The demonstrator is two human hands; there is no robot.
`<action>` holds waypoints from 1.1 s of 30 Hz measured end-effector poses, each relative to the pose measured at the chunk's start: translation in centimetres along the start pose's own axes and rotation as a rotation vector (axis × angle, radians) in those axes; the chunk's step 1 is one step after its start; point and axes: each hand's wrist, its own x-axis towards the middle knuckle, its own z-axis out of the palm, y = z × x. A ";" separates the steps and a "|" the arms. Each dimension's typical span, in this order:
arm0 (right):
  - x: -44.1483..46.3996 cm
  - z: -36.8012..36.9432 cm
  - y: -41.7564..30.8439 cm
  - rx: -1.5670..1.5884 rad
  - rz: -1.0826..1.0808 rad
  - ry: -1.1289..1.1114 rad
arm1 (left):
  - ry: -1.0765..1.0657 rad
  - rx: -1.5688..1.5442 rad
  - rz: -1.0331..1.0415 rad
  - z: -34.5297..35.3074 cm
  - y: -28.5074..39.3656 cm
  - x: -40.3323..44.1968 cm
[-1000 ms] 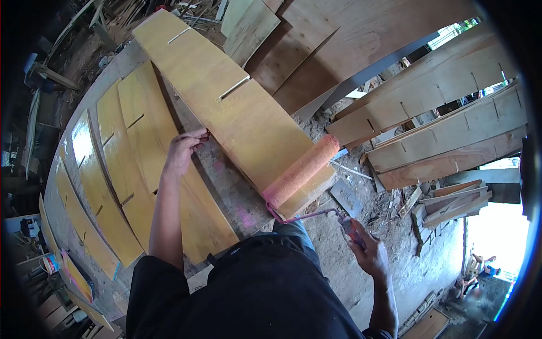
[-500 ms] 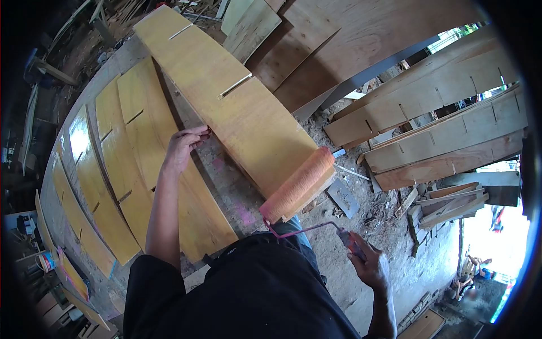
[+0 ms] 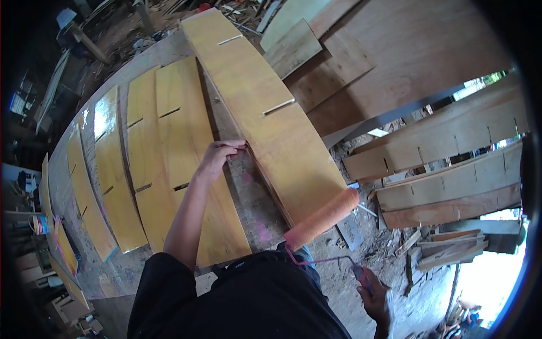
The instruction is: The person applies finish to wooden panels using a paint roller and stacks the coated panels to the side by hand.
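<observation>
My right hand (image 3: 374, 298) is closed around the handle of a paint roller (image 3: 323, 219), whose wide, fuzzy sleeve is stained orange. The sleeve lies across the near end of a long, yellow-coated wooden board (image 3: 270, 124) with two narrow slots in one side. At that board's left edge, my left hand (image 3: 214, 160) pinches the rim between fingers and thumb; part of the fingertips is hidden. Just left of this hand, more yellow slotted boards (image 3: 169, 135) lie side by side on the work table (image 3: 248, 195). One of them (image 3: 106, 113) shines as if wet.
Bare plywood sheets (image 3: 395, 62) lean at the upper right. Below them, slotted unpainted boards (image 3: 451, 141) rest in a row, with a stack of wood offcuts (image 3: 451, 248) farther down. Wood scraps litter the concrete floor (image 3: 350, 277). A small bucket (image 3: 39, 225) stands at far left.
The roller has moved toward my body and now covers the board's near end. My left hand keeps its hold on the edge. The whole view has shifted and turned slightly.
</observation>
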 end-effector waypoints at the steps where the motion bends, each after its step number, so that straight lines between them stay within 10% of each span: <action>1: 0.0 0.2 0.2 -0.006 -0.015 -0.002 | -0.033 0.011 -0.005 0.0 0.0 0.0; 11: 10.0 3.1 -7.3 -0.042 -0.029 -0.021 | 0.022 0.084 0.015 -0.9 0.6 -0.5; 18: 8.0 5.4 2.9 0.030 -0.224 -0.154 | 0.159 0.039 0.143 -3.0 -1.4 -5.9; 33: 31.6 8.1 -19.3 -0.159 -0.406 0.090 | -0.046 0.219 0.001 5.2 -5.1 -8.0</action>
